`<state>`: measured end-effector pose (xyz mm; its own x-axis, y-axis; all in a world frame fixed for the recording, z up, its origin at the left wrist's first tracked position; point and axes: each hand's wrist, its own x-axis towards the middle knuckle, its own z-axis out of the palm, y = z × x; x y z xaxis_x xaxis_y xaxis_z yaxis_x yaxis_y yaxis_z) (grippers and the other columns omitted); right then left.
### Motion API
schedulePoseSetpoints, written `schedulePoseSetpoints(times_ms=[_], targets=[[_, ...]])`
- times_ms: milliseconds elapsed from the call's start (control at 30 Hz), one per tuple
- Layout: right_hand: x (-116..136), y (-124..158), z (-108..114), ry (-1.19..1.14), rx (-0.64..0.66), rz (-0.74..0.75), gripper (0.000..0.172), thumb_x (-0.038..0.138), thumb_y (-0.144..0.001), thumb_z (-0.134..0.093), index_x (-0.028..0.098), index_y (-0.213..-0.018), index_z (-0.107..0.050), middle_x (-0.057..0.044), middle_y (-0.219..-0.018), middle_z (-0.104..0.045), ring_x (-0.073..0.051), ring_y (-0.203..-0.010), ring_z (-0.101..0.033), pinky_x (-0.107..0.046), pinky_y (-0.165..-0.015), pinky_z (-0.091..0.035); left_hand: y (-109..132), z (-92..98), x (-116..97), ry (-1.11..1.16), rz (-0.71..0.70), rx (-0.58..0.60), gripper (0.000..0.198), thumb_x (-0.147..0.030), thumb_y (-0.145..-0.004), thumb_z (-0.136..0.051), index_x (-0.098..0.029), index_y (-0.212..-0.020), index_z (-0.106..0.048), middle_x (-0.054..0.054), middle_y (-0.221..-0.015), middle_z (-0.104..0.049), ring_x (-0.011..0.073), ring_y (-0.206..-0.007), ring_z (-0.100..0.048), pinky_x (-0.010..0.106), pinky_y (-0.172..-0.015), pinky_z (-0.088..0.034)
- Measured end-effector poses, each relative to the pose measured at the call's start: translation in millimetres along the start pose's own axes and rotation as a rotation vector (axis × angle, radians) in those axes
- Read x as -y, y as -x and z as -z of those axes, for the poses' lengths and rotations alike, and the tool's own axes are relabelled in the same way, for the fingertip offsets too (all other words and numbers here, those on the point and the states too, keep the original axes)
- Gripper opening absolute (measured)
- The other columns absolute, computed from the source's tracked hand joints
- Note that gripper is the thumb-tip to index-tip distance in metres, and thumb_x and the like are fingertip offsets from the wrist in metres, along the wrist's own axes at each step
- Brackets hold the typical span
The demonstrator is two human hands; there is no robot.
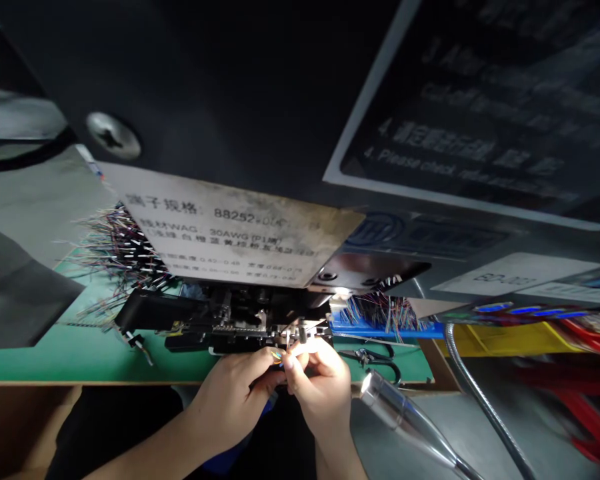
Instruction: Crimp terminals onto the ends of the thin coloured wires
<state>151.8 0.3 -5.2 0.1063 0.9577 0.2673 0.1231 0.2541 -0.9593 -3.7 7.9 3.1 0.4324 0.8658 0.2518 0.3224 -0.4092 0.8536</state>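
Thin coloured wires (277,356) run between my two hands, right at the front of a dark crimping machine (260,317). My left hand (233,397) is closed in a pinch on these wires. Close against it, my right hand (320,383) also pinches, its thumb and forefinger at the wire ends beside the machine's lit metal jaws (303,331). The wire tips are too small and bright to make out. The machine's dark housing (230,87), with a paper label (230,227), fills the upper view.
Bundles of wires (125,247) lie at the left on the green mat (80,353). More wires sit in a blue tray (380,327). Black-handled scissors (375,360) rest at right, near a lit lamp (400,407) on a flexible neck. Beyond stands a yellow bin (510,339).
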Motion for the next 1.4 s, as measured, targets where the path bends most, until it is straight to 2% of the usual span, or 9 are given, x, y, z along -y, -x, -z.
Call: schedulePoseSetpoints(times_ms=[133,267,467,567,667,833,1133,1267,1400], targets=[[4.7,-2.4,2.1,0.068,0.028,0.069,0.005,0.02,-0.084,-0.068,0.02,-0.087,-0.071,0.008,-0.047,-0.049,-0.01,-0.043,-0.045,-0.024,-0.051,-0.046,0.0,0.8,1.0,0.025,-0.01,0.021,0.019,-0.013,-0.094,-0.051,-0.027,-0.096,-0.064,-0.004,-0.097,-0.072,0.0125,-0.087,-0.069,0.019,-0.078,-0.048],[7.2,-4.6,4.3,0.091,0.042,0.153,0.008,0.013,-0.082,-0.066,0.02,-0.084,-0.07,0.007,-0.049,-0.051,-0.012,-0.05,-0.054,-0.025,-0.061,-0.052,3.1,0.4,3.3,-0.031,0.055,0.066,0.013,-0.015,-0.092,-0.053,-0.024,-0.095,-0.062,-0.003,-0.088,-0.072,0.0158,-0.08,-0.069,0.022,-0.069,-0.049],[11.4,-6.6,3.7,0.155,0.048,0.251,0.016,0.005,-0.079,-0.061,0.02,-0.078,-0.066,0.001,-0.066,-0.067,-0.013,-0.055,-0.062,-0.022,-0.055,-0.052,4.2,-1.3,6.3,-0.08,0.061,0.065,0.019,-0.013,-0.09,-0.052,-0.024,-0.1,-0.063,-0.001,-0.091,-0.074,0.0184,-0.084,-0.071,0.025,-0.072,-0.052],[12.7,-7.5,4.5,0.195,0.104,0.344,0.026,0.001,-0.08,-0.058,0.022,-0.088,-0.071,-0.002,-0.078,-0.073,-0.015,-0.066,-0.069,-0.024,-0.061,-0.055,3.3,-2.1,7.1,-0.088,0.019,0.05,0.026,-0.009,-0.088,-0.051,-0.026,-0.105,-0.063,-0.001,-0.097,-0.074,0.0182,-0.091,-0.071,0.025,-0.078,-0.052],[9.3,-7.7,6.0,0.235,0.091,0.378,0.027,0.003,-0.081,-0.061,0.023,-0.095,-0.073,-0.003,-0.081,-0.075,-0.017,-0.068,-0.07,-0.025,-0.061,-0.057,4.0,-2.4,7.1,-0.116,0.002,0.02,0.02,-0.011,-0.089,-0.051,-0.024,-0.099,-0.062,-0.001,-0.09,-0.074,0.0172,-0.082,-0.071,0.024,-0.071,-0.052],[1.4,-6.7,6.5,0.223,0.028,0.347,0.022,0.009,-0.081,-0.066,0.02,-0.099,-0.073,-0.005,-0.078,-0.075,-0.014,-0.051,-0.061,-0.025,-0.048,-0.051,4.8,-1.8,3.4,-0.153,-0.045,-0.046,0.013,-0.017,-0.095,-0.049,-0.023,-0.094,-0.061,-0.001,-0.083,-0.072,0.0152,-0.073,-0.069,0.022,-0.064,-0.05],[7.2,-10.8,3.8,0.216,0.032,0.298,0.014,0.013,-0.085,-0.064,0.02,-0.092,-0.074,-0.001,-0.064,-0.068,-0.014,-0.052,-0.06,-0.025,-0.051,-0.052,0.7,-2.9,-3.6,-0.156,-0.047,-0.097,0.02,-0.012,-0.093,-0.049,-0.023,-0.103,-0.063,0.001,-0.096,-0.076,0.0171,-0.083,-0.072,0.023,-0.076,-0.055],[7.5,-9.8,3.6,0.236,0.026,0.254,0.013,0.015,-0.085,-0.063,0.02,-0.091,-0.074,-0.001,-0.063,-0.067,-0.016,-0.055,-0.061,-0.027,-0.054,-0.052,0.7,-3.1,-3.9,-0.139,-0.023,-0.088,0.021,-0.009,-0.091,-0.049,-0.022,-0.099,-0.063,0.001,-0.094,-0.076,0.0171,-0.082,-0.072,0.024,-0.078,-0.056],[5.5,-9.8,3.6,0.195,-0.002,0.224,0.007,0.019,-0.084,-0.066,0.018,-0.079,-0.071,0.002,-0.053,-0.056,-0.014,-0.048,-0.054,-0.026,-0.05,-0.049,1.6,-2.3,-2.1,-0.126,-0.014,-0.073,0.02,-0.009,-0.09,-0.049,-0.023,-0.096,-0.062,0.0,-0.09,-0.075,0.0167,-0.081,-0.071,0.024,-0.076,-0.055]])
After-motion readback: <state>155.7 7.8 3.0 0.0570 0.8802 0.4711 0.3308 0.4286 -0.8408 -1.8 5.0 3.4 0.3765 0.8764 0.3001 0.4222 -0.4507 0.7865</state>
